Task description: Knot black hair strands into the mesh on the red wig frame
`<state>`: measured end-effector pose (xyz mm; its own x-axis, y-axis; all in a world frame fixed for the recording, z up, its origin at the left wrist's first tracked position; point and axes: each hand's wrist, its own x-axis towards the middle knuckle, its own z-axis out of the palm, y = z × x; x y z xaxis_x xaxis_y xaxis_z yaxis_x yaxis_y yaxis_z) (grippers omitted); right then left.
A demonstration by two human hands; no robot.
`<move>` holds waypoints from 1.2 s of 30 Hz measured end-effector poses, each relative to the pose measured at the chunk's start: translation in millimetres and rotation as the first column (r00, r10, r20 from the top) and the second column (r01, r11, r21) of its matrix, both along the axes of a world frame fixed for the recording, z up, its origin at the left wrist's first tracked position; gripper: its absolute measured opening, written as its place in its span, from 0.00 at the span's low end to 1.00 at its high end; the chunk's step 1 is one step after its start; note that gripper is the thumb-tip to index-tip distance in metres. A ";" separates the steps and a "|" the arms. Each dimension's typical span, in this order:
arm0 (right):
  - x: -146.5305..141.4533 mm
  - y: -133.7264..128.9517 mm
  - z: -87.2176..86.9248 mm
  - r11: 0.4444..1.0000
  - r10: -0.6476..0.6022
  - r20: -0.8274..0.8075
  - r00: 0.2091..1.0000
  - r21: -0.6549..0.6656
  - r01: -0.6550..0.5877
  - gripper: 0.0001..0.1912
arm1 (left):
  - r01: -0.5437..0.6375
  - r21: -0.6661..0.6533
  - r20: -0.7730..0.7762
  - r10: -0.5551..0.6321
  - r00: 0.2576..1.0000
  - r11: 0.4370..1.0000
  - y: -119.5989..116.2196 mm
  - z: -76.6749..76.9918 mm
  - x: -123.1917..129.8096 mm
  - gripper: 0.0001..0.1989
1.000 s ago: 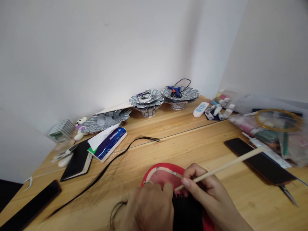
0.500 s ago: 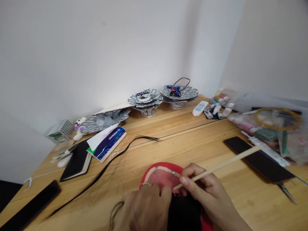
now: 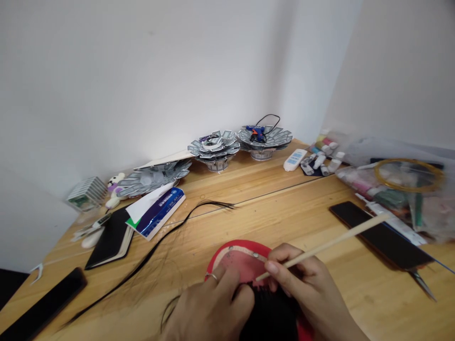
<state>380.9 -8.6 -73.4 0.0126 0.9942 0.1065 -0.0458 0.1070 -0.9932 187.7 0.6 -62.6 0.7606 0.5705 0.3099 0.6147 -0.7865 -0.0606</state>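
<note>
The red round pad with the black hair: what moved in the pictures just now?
The left hand slid slightly down toward the black hair, uncovering more of the red round pad. The right hand kept its grip on the thin pale wooden stick, and the tabletop things stayed put.

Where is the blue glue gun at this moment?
In the head view, the blue glue gun rests on the right one of the two round silver card ornaments at the desk's back edge, near a white remote control.
</note>
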 end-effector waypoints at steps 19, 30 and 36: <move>-7.5 -3.5 8.0 0.992 -0.008 -0.041 0.999 -0.123 0.003 0.22 | 0.409 -0.242 0.629 -0.179 0.756 0.880 15.4 -16.9 -5.9 0.14; -4.2 -1.0 9.1 0.972 0.037 -0.055 0.998 -0.228 -0.049 0.24 | 0.491 -0.601 0.656 0.038 0.754 0.631 24.0 -5.4 -14.5 0.19; -2.1 -2.2 9.0 0.980 0.068 -0.038 0.997 -0.187 -0.074 0.24 | 0.481 -0.624 0.644 0.057 0.763 0.616 23.9 -8.8 -17.5 0.18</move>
<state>378.8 -10.8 -64.4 -0.0587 0.9949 -0.0819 -0.0778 -0.0863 -0.9932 170.2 24.6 -71.4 0.7207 0.6383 0.2706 0.1169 -0.4967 0.8600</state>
